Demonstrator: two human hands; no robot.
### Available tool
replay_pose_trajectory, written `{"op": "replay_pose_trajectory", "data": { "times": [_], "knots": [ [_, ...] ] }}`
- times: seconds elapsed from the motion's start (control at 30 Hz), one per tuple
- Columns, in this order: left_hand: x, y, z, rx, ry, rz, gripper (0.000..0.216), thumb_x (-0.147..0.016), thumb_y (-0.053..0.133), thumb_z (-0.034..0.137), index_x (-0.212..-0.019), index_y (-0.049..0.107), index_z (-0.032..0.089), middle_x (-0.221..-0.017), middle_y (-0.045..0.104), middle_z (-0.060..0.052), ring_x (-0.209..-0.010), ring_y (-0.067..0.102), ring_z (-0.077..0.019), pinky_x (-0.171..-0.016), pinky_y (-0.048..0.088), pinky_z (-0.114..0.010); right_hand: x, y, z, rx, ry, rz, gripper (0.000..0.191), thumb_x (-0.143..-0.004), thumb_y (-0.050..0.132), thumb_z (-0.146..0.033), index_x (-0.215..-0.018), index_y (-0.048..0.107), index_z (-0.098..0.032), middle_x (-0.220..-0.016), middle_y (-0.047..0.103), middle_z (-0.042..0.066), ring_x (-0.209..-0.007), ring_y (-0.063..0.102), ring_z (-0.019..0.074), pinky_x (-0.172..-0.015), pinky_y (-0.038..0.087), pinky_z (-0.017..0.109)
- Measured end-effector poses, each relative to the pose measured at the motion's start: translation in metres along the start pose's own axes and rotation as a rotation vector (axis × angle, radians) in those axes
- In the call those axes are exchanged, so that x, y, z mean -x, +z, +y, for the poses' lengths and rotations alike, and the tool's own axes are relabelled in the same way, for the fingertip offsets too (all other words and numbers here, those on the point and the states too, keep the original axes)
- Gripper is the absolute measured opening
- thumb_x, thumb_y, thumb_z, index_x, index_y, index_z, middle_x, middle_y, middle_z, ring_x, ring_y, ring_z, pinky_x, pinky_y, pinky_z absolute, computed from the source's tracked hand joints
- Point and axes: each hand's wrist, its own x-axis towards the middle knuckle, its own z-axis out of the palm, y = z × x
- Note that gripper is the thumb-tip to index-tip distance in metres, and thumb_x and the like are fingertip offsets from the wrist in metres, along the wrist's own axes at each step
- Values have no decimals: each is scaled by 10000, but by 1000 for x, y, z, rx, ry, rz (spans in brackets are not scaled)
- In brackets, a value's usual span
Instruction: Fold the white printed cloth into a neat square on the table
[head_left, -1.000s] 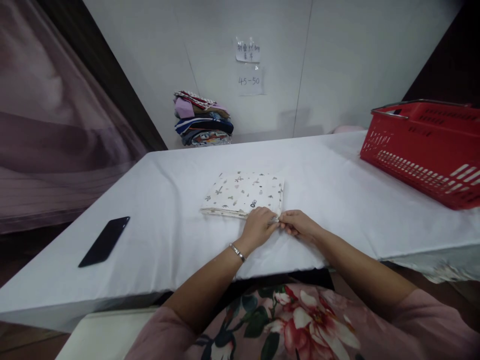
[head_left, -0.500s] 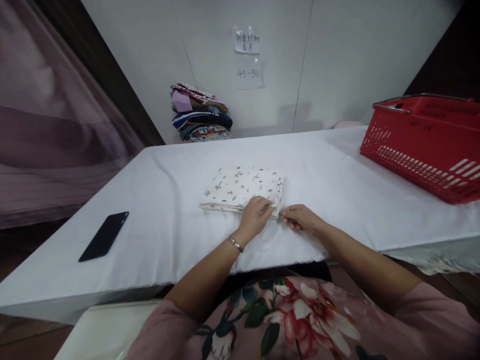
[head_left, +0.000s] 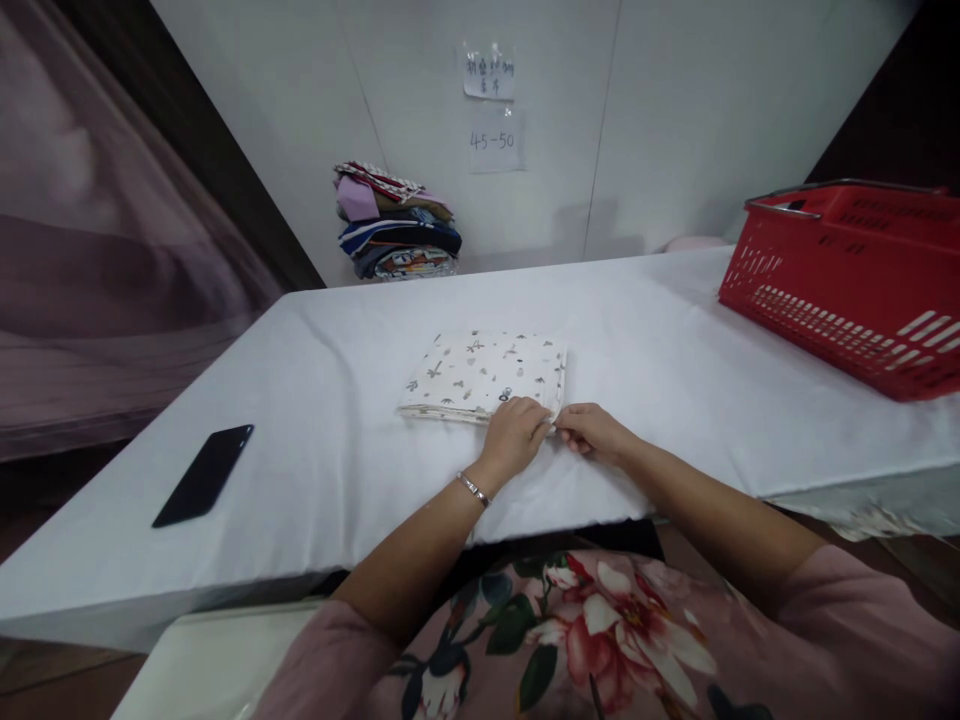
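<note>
A folded white cloth [head_left: 487, 368] with a small grey and brown print lies flat on the white-covered table, its folded layers showing along the near edge. My left hand [head_left: 517, 435], with a bracelet at the wrist, is closed on the cloth's near right corner. Right beside it, my right hand [head_left: 591, 430] pinches the edge of that same corner. The two hands' fingertips nearly meet there, and the bit of cloth between them is mostly hidden.
A black phone [head_left: 204, 476] lies on the table [head_left: 315, 400] at the left. Behind the far edge rises a stack of folded fabrics [head_left: 397, 225]. A red plastic basket [head_left: 847, 280] stands at the right. Two paper signs [head_left: 493, 140] hang on the wall.
The lifted right edge of the cloth now lies flatter at the corner. My right hand has moved slightly left, closer to my left hand. The view has shifted a little.
</note>
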Motion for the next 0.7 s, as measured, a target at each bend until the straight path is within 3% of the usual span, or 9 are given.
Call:
{"op": "replay_pose_trajectory", "data": {
  "times": [0.37, 0.7],
  "knots": [
    [2, -7, 3, 43, -13, -19, 200, -792, 557, 249, -986, 568, 200, -928, 566, -44, -898, 506, -188, -798, 411, -339, 0, -5, -2, -195, 7, -92, 156, -626, 648, -254, -611, 537, -145, -500, 521, -32, -367, 402, 39, -325, 144, 177],
    [-3, -7, -1, 68, -39, 71, 162, -842, 488, 224, -983, 566, 208, -921, 577, -39, -889, 516, -172, -798, 417, -323, 2, -16, -1, 117, 21, 20, 195, -683, 646, -297, -582, 563, -153, -438, 539, -14, -316, 374, 47, -301, 190, 187]
  ]
}}
